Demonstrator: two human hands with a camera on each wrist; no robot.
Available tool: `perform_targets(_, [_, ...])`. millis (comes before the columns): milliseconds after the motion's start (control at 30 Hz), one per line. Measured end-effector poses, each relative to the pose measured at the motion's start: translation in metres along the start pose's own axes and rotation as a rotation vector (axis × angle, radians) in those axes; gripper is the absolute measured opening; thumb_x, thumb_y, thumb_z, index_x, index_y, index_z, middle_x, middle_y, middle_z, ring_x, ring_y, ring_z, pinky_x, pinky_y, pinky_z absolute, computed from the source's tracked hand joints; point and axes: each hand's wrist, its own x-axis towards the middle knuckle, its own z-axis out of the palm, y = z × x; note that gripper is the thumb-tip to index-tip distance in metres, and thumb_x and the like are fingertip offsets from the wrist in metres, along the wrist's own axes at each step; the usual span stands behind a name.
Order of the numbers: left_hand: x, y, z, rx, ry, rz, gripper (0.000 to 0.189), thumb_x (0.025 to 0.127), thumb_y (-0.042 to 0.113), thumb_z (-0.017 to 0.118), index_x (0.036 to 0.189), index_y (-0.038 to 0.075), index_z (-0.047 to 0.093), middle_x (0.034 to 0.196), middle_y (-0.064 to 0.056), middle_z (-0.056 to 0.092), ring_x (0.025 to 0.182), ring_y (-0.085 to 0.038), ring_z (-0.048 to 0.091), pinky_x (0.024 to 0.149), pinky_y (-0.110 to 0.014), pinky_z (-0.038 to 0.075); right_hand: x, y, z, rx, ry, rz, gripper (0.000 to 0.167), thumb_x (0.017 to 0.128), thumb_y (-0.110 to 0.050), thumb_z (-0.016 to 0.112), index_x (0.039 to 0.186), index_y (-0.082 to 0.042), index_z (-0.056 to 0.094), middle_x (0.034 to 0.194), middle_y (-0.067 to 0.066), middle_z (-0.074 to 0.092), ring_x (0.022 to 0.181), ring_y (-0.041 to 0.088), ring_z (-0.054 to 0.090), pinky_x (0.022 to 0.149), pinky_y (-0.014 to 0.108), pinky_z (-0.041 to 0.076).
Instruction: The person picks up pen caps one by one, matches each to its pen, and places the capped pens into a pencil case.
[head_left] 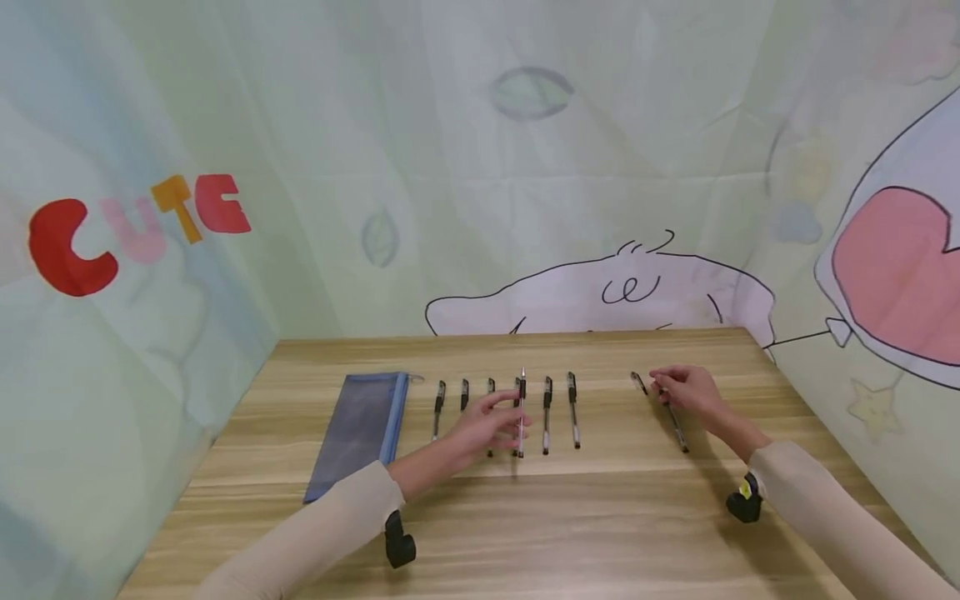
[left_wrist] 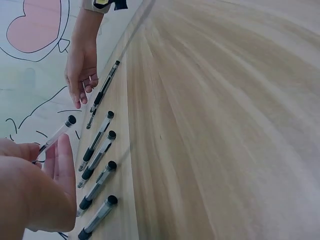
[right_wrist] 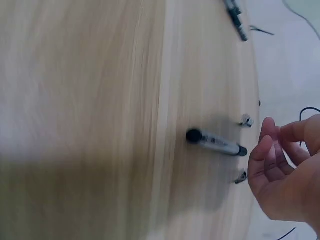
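My left hand (head_left: 483, 423) pinches a clear gel pen (head_left: 521, 425), held upright with its bare metal tip upward. In the left wrist view, the same pen's (left_wrist: 61, 133) dark end points away from the fingers. Below it lies a row of similar pens (head_left: 574, 417) with black caps. My right hand (head_left: 693, 392) hovers above the table's right side, fingers loosely bent; nothing shows between them in the right wrist view. Close by lie another pen (head_left: 678, 432) and a loose pen cap (head_left: 639, 382). A second small cap (right_wrist: 241, 176) appears in the right wrist view.
A blue mesh zip pouch (head_left: 356, 429) lies left of the row, partly behind the left forearm. The wooden table (head_left: 562, 533) ends at a printed cloth backdrop (head_left: 465, 208). Black wrist mounts (head_left: 400, 546) hang below both sleeves.
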Motion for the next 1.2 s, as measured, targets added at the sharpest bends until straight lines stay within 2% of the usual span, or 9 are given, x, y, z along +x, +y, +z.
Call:
perform_targets(133, [-0.008,0.000,-0.007,0.000,0.006,0.010,0.051,0.103,0.017,0.062,0.151,0.011,0.047,0.128,-0.027,0.067,0.099,-0.026,0.075,0.086,-0.037,0.065,0.011,0.002,0.004,-0.241,0.053,-0.190,0.029,0.102,-0.007,0.057,0.117,0.016,0.066,0.090,0.024,0.075,0.061,0.010,0.066,0.053,0.020,0.052])
perform_targets(233, [-0.010,0.000,-0.008,-0.002,-0.006,0.012,0.054,0.102,0.020,0.062,0.153,0.013,0.045,0.129,-0.027,0.067,0.095,-0.022,0.075,0.086,-0.037,0.065,0.019,0.005,0.006,-0.342,0.098,-0.255,0.025,0.099,-0.005,0.060,0.110,0.015,0.069,0.084,0.026,0.074,0.056,0.012,0.064,0.050,0.021,0.050])
perform_targets(433, [-0.010,-0.006,-0.006,0.000,-0.005,0.016,0.054,0.102,0.019,0.062,0.153,0.012,0.044,0.126,-0.027,0.067,0.087,-0.017,0.074,0.082,-0.035,0.065,0.030,0.011,0.011,-0.456,0.102,-0.209,0.027,0.096,-0.009,0.064,0.107,0.014,0.071,0.092,0.027,0.075,0.061,0.011,0.064,0.054,0.023,0.050])
perform_targets(600, [-0.011,-0.009,-0.004,0.012,-0.007,0.021,0.056,0.103,0.013,0.058,0.156,0.008,0.039,0.127,-0.028,0.066,0.087,-0.017,0.073,0.080,-0.035,0.066,0.032,0.007,0.016,-0.563,0.080,-0.157,0.030,0.094,-0.015,0.068,0.107,0.012,0.072,0.098,0.027,0.075,0.073,0.023,0.068,0.059,0.029,0.053])
perform_targets(767, [-0.011,-0.010,-0.004,0.030,-0.005,0.015,0.061,0.102,0.009,0.059,0.158,0.008,0.035,0.129,-0.027,0.065,0.088,-0.016,0.072,0.081,-0.034,0.065,0.030,0.000,0.019,-0.594,0.062,-0.145,0.032,0.093,-0.016,0.071,0.108,0.012,0.072,0.101,0.027,0.075,0.083,0.033,0.072,0.064,0.037,0.057])
perform_targets(867, [-0.011,-0.011,-0.004,0.035,0.003,0.005,0.064,0.100,0.009,0.063,0.158,0.010,0.036,0.128,-0.026,0.066,0.088,-0.015,0.072,0.082,-0.033,0.065,0.030,-0.002,0.021,-0.570,0.069,-0.172,0.030,0.093,-0.015,0.071,0.107,0.012,0.073,0.100,0.028,0.075,0.086,0.037,0.072,0.067,0.040,0.058])
perform_targets(967, [-0.011,-0.012,-0.004,0.037,0.007,-0.010,0.067,0.097,0.010,0.067,0.157,0.011,0.037,0.128,-0.024,0.067,0.088,-0.016,0.073,0.082,-0.032,0.065,0.031,-0.005,0.027,-0.471,0.070,-0.164,0.030,0.096,-0.013,0.067,0.110,0.013,0.071,0.100,0.028,0.075,0.081,0.032,0.071,0.064,0.034,0.055])
perform_targets(1100, [-0.011,-0.011,-0.004,0.037,0.001,-0.021,0.068,0.097,0.010,0.068,0.157,0.012,0.037,0.127,-0.023,0.066,0.089,-0.016,0.073,0.081,-0.031,0.065,0.031,-0.020,0.038,-0.214,-0.002,-0.019,0.037,0.102,-0.014,0.060,0.124,0.015,0.064,0.088,0.019,0.071,0.066,0.013,0.056,0.057,0.025,0.045])
perform_targets(1200, [-0.013,-0.011,-0.004,0.037,-0.003,-0.020,0.066,0.098,0.009,0.066,0.157,0.012,0.037,0.127,-0.022,0.066,0.088,-0.015,0.072,0.081,-0.030,0.065,0.030,-0.037,0.048,-0.030,-0.090,0.105,0.044,0.105,-0.020,0.058,0.135,0.012,0.058,0.083,0.004,0.061,0.064,0.009,0.047,0.057,0.023,0.043])
